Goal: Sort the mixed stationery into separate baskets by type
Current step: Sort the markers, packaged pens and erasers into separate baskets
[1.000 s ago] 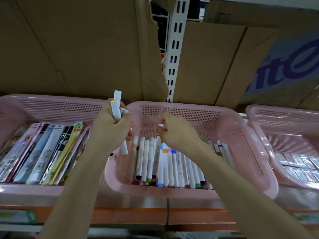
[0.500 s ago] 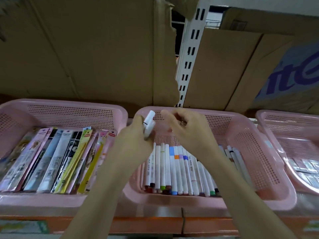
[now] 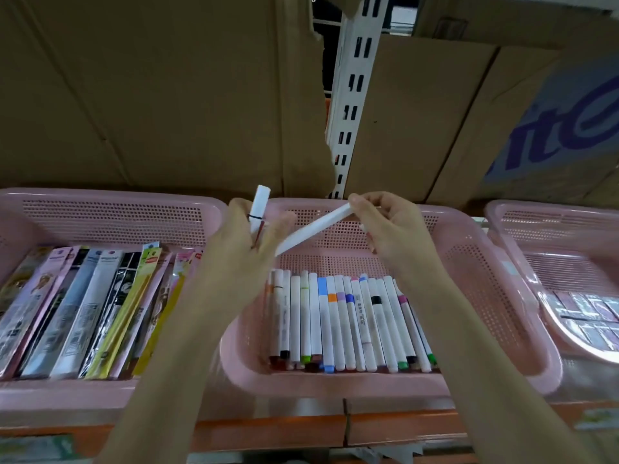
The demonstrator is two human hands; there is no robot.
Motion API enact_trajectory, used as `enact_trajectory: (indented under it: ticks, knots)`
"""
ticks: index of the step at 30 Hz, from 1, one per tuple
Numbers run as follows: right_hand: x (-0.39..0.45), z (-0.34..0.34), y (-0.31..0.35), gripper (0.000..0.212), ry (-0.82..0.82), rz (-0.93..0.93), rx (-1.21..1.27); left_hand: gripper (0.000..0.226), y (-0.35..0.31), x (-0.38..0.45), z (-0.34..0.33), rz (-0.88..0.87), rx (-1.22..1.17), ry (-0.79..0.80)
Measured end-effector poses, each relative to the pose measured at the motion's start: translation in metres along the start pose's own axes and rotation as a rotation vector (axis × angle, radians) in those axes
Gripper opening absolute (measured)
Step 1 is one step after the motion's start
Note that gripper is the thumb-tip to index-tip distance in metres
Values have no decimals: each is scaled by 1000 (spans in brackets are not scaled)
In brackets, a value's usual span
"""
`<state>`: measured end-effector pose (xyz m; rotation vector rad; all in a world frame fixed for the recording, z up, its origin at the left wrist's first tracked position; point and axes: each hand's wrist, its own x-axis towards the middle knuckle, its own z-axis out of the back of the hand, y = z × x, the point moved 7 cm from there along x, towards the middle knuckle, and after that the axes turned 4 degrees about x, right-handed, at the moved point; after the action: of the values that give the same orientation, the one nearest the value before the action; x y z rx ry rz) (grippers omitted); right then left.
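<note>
- We see the left hand (image 3: 246, 249) gripping an upright white marker (image 3: 259, 209).
- The right hand (image 3: 390, 226) pinches a slanted white marker (image 3: 313, 231) — above the middle pink basket (image 3: 485, 296).

The three perforated baskets are pale pink: left basket (image 3: 110, 212), middle basket (image 3: 469, 269), right basket (image 3: 542, 222). The markers (image 3: 345, 323) are white with bands of blue, orange, lilac, black and green. The packets (image 3: 100, 313) show pink, yellow, grey and black. The far cardboard (image 3: 167, 95) is brown.
</note>
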<state>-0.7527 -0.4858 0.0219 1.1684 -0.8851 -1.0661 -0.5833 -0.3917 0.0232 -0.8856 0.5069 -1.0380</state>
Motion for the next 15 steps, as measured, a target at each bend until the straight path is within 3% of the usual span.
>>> enact_trajectory:
  ticks: [3,6,11,13,15]
  knots:
    - [5,3,-6,12,-76,-34,106,19,10,-2,18,46,-132,-158]
    - [12,-4,-11,12,-41,-1,-61,24,17,-6,26,77,-78,-215]
    - [10,-59,-26,29,309,66,-658,34,17,-6,14,64,13,-136]
    - [2,-79,-40,33,493,-5,-780,34,13,-5,10,39,83,-117]
    - [0,-79,-42,28,513,0,-835,31,9,-5,5,-8,141,-89]
